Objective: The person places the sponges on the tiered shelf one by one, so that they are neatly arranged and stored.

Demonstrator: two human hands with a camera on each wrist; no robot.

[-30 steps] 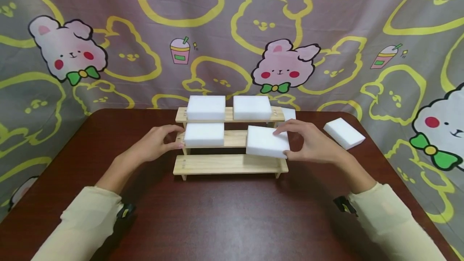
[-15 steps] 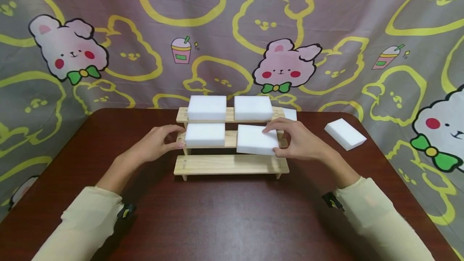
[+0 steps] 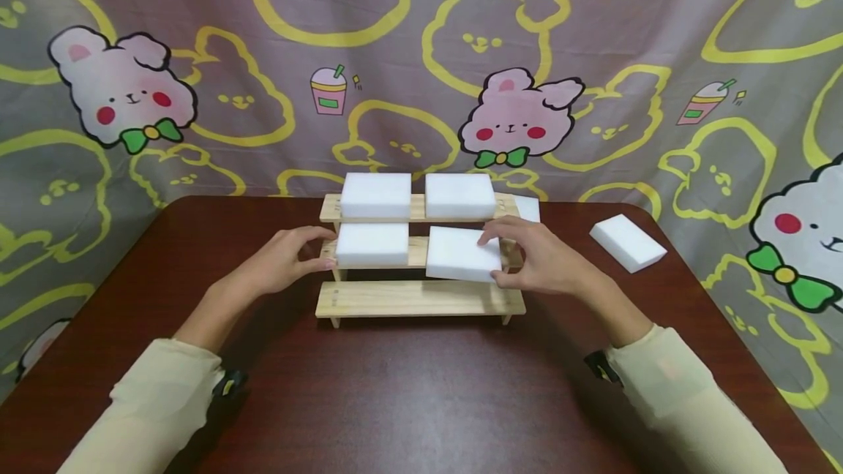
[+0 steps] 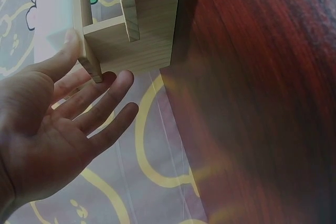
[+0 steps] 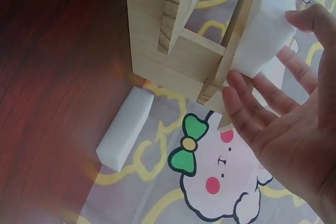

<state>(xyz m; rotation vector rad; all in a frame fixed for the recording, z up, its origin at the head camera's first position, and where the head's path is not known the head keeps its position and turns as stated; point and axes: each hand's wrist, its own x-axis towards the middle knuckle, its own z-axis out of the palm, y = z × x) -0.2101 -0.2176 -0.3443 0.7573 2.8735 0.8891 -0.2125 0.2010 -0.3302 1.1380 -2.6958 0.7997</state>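
Note:
A three-tier wooden rack (image 3: 421,298) stands on the table. On its middle tier, my right hand (image 3: 536,258) grips a white sponge block (image 3: 461,251) by its right end, thumb in front and fingers behind. The block sits slightly askew, its near edge overhanging the tier. At the tier's left end, my left hand (image 3: 286,262) holds the rack between thumb and fingers, thumb tip close by another white sponge block (image 3: 372,243). In the left wrist view the ring and little fingers (image 4: 118,124) stretch out loosely. Two more blocks (image 3: 375,194) lie on the top tier.
One loose white block (image 3: 628,243) lies on the dark red-brown table (image 3: 408,401) at the right. Part of another white block (image 3: 528,208) shows behind the rack's right end. A patterned curtain (image 3: 395,57) hangs behind the table and along its sides.
My right hand has slid its sponge block leftward along the middle tier, closer to the left block, with only a slight shift in the last half second. My left hand has stayed put.

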